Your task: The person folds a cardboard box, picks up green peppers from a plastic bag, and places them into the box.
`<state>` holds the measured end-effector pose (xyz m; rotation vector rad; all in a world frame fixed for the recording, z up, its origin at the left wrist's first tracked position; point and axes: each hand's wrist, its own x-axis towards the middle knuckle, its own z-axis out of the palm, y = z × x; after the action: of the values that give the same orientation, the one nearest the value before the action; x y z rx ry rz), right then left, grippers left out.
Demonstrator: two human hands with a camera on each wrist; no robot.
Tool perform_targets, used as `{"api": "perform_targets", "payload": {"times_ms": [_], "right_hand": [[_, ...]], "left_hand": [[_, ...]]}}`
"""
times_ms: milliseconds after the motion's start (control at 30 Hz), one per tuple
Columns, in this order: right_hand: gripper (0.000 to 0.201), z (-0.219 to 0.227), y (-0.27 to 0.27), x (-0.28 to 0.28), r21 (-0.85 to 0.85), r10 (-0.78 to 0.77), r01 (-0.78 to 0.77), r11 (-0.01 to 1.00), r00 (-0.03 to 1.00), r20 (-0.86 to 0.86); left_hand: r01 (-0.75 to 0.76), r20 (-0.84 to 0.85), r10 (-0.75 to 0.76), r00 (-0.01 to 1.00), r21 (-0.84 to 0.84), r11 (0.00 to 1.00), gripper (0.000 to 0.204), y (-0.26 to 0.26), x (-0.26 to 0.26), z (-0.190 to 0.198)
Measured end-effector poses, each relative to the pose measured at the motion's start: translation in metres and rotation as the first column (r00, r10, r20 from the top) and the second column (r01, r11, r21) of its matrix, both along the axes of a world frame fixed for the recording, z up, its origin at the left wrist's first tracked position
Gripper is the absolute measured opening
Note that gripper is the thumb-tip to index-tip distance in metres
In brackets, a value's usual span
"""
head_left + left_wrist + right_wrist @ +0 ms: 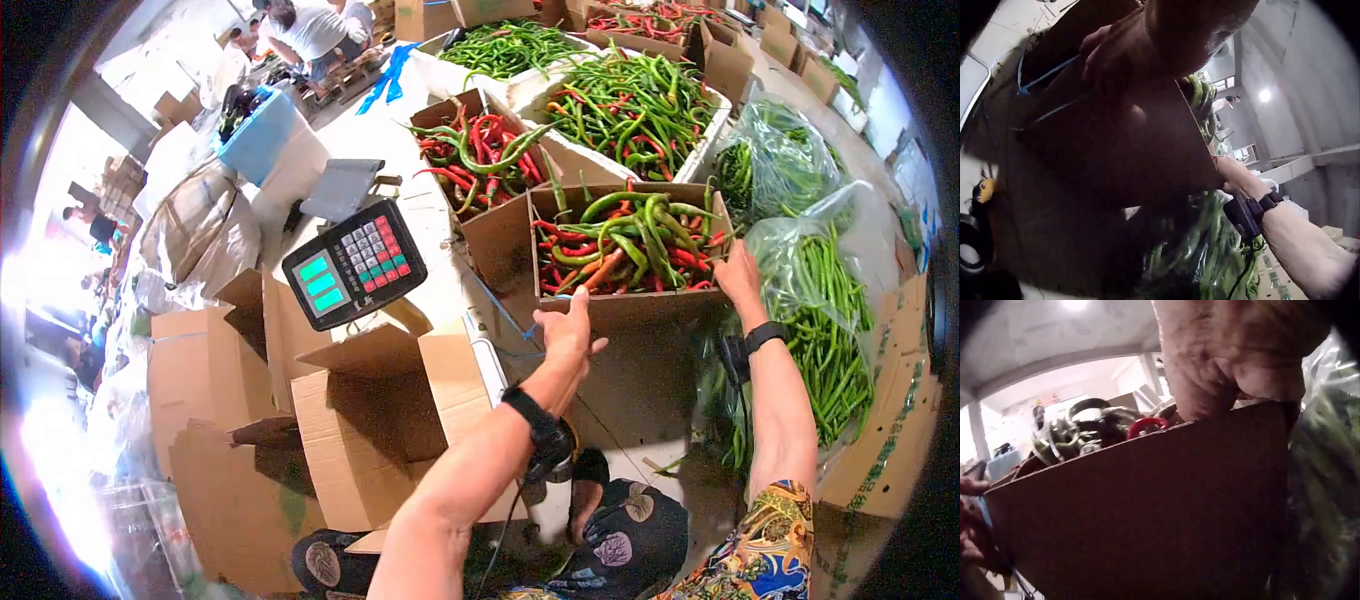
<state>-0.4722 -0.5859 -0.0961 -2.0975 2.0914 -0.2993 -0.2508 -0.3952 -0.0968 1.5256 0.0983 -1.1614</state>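
Observation:
A cardboard box (pixel 650 312) heaped with red and green chili peppers (pixel 640 245) is in front of the person in the head view. At its near left corner, the left hand (pixel 568 330) holds the box, thumb up at the rim. The right hand (pixel 738 275) grips the near right corner. In the right wrist view, the right hand (pixel 1235 362) bends over the top edge of the box wall (pixel 1147 506), its fingertips hidden inside. Dark shade covers the box side in the left wrist view, where the left hand (pixel 1125 50) lies against it.
A black scale display (pixel 355 265) with a keypad stands left of the box. An open cardboard box (pixel 370 440) sits below it. Green peppers in plastic bags (pixel 820 320) lie at the right. White bins of peppers (pixel 715 125) stand behind. Blue string (pixel 510 315) hangs near the left hand.

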Motion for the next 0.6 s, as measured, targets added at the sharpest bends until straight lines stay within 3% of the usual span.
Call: {"api": "perform_targets", "payload": {"times_ms": [67, 133, 167, 200, 233, 267, 300, 333, 400, 433, 467, 500, 533, 600], "right_hand": [[0.035, -0.009, -0.019, -0.014, 0.041, 0.058, -0.055, 0.998, 0.994, -0.097], [0.025, -0.021, -0.034, -0.040, 0.096, 0.198, -0.197, 0.976, 0.980, -0.003], [0.025, -0.021, -0.027, -0.045, 0.081, 0.271, -0.269, 0.960, 0.962, -0.015], [0.025, -0.022, -0.009, -0.047, 0.069, 0.342, -0.340, 0.938, 0.939, -0.024], [0.021, 0.014, 0.038, -0.026, 0.141, 0.284, -0.304, 0.942, 0.947, 0.148], [0.019, 0.005, 0.055, -0.034, 0.306, 0.240, -0.332, 0.892, 0.922, 0.303], [0.024, 0.024, 0.091, -0.024, 0.489, 0.132, -0.262, 0.832, 0.950, 0.284], [0.032, 0.014, 0.122, -0.025, 0.536, 0.036, -0.340, 0.773, 0.866, 0.498], [0.035, -0.001, 0.177, -0.019, 0.553, -0.127, -0.436, 0.710, 0.693, 0.710], [0.038, 0.012, 0.195, -0.002, 0.505, -0.203, -0.424, 0.752, 0.579, 0.789], [0.044, 0.010, 0.203, 0.002, 0.547, -0.332, -0.398, 0.737, 0.492, 0.805], [0.050, 0.008, 0.211, 0.007, 0.587, -0.452, -0.370, 0.720, 0.391, 0.801], [0.053, -0.011, 0.211, 0.001, 0.595, -0.499, -0.312, 0.741, 0.337, 0.798], [0.055, -0.007, 0.218, -0.002, 0.582, -0.537, -0.292, 0.759, 0.225, 0.813]], "left_hand": [[-0.096, 0.029, 0.095, 0.995, 0.017, 0.995, 0.048, -0.011, 0.005, -0.016], [0.029, -0.116, -0.045, 0.992, -0.140, 0.990, 0.082, -0.015, 0.026, -0.043], [0.093, -0.050, -0.096, 0.994, -0.070, 0.993, 0.073, -0.019, 0.042, -0.050], [0.046, 0.038, -0.042, 0.998, -0.082, 0.996, 0.052, -0.024, 0.057, -0.060], [0.002, 0.128, 0.010, 0.992, -0.094, 0.996, 0.037, -0.029, 0.072, -0.069], [-0.004, 0.141, 0.018, 0.990, -0.095, 0.995, 0.031, -0.030, 0.090, -0.071], [0.028, 0.075, -0.011, 0.997, -0.230, 0.973, 0.031, -0.016, 0.096, -0.032], [0.067, 0.175, -0.010, 0.985, -0.326, 0.943, 0.027, -0.016, 0.105, -0.023], [0.132, 0.491, -0.073, 0.868, -0.085, 0.988, 0.026, -0.011, 0.132, -0.029], [0.096, 0.511, -0.064, 0.857, -0.037, 0.995, 0.028, -0.001, 0.121, -0.005], [0.151, 0.591, -0.114, 0.798, -0.013, 0.988, 0.030, -0.002, 0.133, -0.046], [0.189, 0.560, -0.141, 0.816, -0.028, 0.982, 0.036, 0.008, 0.123, -0.033], [0.228, 0.526, -0.169, 0.834, -0.048, 0.972, 0.043, 0.021, 0.107, -0.012], [0.336, 0.347, -0.275, 0.897, -0.127, 0.933, 0.054, 0.042, 0.089, 0.011]]}}
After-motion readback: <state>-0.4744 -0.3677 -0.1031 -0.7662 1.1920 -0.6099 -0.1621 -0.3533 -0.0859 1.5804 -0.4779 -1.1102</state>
